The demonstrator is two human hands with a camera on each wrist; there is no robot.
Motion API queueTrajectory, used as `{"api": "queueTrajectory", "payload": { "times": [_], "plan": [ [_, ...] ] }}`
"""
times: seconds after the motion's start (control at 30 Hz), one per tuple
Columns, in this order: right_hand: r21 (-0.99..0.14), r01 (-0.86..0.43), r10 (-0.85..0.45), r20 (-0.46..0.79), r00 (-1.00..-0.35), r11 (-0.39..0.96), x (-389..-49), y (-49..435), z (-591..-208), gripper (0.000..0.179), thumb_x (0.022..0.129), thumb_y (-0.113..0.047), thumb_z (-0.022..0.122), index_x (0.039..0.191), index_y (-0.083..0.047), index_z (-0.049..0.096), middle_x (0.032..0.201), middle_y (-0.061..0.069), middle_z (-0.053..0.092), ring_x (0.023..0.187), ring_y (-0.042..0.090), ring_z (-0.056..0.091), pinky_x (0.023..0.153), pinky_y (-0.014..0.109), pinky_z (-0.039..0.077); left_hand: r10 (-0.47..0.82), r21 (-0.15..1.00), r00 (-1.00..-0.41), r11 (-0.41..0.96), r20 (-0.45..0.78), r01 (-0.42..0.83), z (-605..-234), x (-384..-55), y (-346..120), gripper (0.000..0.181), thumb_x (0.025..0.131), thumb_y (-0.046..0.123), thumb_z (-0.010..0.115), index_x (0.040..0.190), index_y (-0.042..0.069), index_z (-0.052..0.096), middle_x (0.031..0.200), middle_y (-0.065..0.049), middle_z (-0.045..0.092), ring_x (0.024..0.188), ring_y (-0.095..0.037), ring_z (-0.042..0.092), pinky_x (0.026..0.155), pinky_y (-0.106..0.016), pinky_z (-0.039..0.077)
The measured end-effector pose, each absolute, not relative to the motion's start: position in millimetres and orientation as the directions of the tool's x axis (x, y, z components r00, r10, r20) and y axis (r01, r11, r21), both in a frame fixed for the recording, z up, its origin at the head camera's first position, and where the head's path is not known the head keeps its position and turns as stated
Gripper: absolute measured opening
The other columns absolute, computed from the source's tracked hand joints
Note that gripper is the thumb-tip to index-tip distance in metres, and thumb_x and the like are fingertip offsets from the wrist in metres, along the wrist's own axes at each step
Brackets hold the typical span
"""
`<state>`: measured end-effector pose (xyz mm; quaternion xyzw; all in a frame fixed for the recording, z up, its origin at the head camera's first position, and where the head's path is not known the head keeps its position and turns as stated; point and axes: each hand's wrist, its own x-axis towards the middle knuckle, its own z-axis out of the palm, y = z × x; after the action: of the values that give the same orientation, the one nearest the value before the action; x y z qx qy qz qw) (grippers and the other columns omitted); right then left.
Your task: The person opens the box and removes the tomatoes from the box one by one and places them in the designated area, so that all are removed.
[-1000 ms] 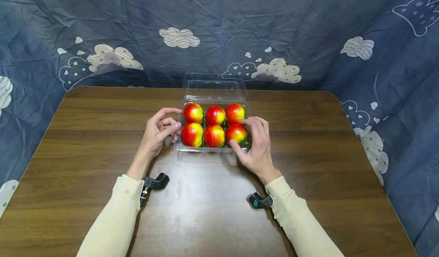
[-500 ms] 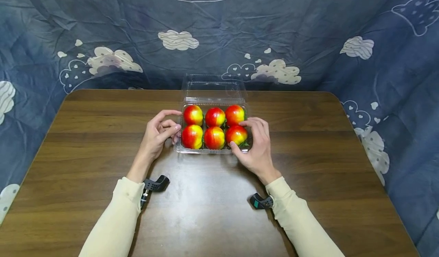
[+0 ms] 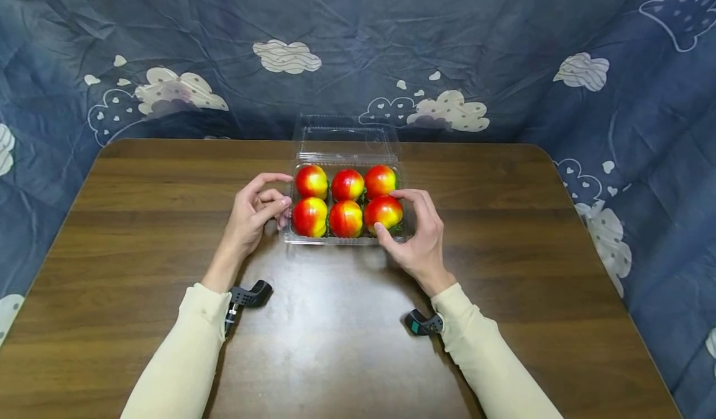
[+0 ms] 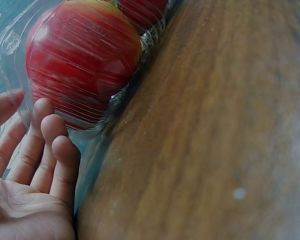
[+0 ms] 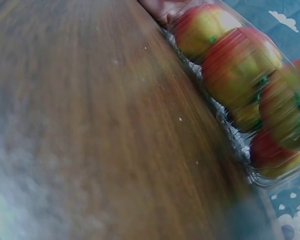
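A clear plastic clamshell box [image 3: 335, 241] holds several red-and-yellow peaches [image 3: 345, 218] in two rows, its lid [image 3: 347, 136] standing open at the back. My right hand [image 3: 419, 239] pinches the front right peach [image 3: 383, 212] between thumb and index finger. In the right wrist view that peach [image 5: 285, 107] sits raised above the others, green leaves on its side. My left hand [image 3: 252, 211] holds the box's left edge, thumb on the rim and fingers lower down. The left wrist view shows its fingertips [image 4: 52, 125] right at the box wall, beside a peach [image 4: 85, 60].
The box stands near the back edge of a brown wooden table [image 3: 313, 332]. Behind hangs a dark blue cloth [image 3: 347, 40] with white clouds. Black wrist cameras [image 3: 254, 293] sit on both wrists, below cream sleeves [image 3: 173, 357].
The front right peach has risen slightly in my right hand's pinch and turned a little. My left hand keeps its place at the box's edge. The head view has shifted slightly.
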<state>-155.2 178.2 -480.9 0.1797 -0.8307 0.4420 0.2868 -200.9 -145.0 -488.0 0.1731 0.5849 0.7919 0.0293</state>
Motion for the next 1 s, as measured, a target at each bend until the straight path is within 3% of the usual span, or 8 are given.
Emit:
{"api": "queueTrajectory", "payload": {
  "times": [0.2,0.37,0.53,1.0],
  "plan": [
    [-0.650,-0.564,-0.010,0.651,-0.759,0.510,-153,177,-478,0.056,0.080,-0.033,0.078,0.127,-0.004,0.068,0.124,0.012,0.068,0.114,0.027,0.064,0.101,0.042,0.055,0.256,0.940,-0.941,-0.312,0.221,0.136,-489,-202,-146,0.037,0.097,-0.009,0.064,0.134,-0.007,0.057,0.077,-0.011,0.070,0.053,-0.020,0.061,0.050,-0.024,0.055],
    [-0.695,-0.575,0.038,0.651,-0.758,0.431,-146,172,-457,0.053,0.080,-0.019,0.079,0.124,0.007,0.065,0.123,0.023,0.065,0.112,0.033,0.064,0.104,0.031,0.056,0.257,0.940,-0.941,-0.313,0.219,0.133,-488,-201,-146,0.037,0.098,-0.008,0.065,0.134,-0.007,0.057,0.077,-0.010,0.070,0.054,-0.020,0.061,0.050,-0.024,0.055],
    [-0.730,-0.572,0.072,0.638,-0.767,0.374,-136,167,-436,0.050,0.080,-0.009,0.078,0.123,0.012,0.063,0.122,0.027,0.064,0.111,0.028,0.066,0.096,0.020,0.058,0.255,0.939,-0.942,-0.315,0.220,0.134,-487,-200,-146,0.037,0.098,-0.008,0.065,0.134,-0.007,0.057,0.077,-0.010,0.070,0.054,-0.020,0.061,0.050,-0.024,0.055],
    [-0.715,-0.597,0.084,0.663,-0.744,0.363,-136,171,-427,0.049,0.085,-0.010,0.073,0.129,0.011,0.065,0.126,0.027,0.066,0.112,0.021,0.067,0.099,0.026,0.059,0.250,0.933,-0.942,-0.335,0.225,0.133,-485,-199,-144,0.038,0.098,-0.008,0.065,0.134,-0.007,0.057,0.076,-0.009,0.069,0.054,-0.020,0.061,0.050,-0.024,0.055]
  ]
}}
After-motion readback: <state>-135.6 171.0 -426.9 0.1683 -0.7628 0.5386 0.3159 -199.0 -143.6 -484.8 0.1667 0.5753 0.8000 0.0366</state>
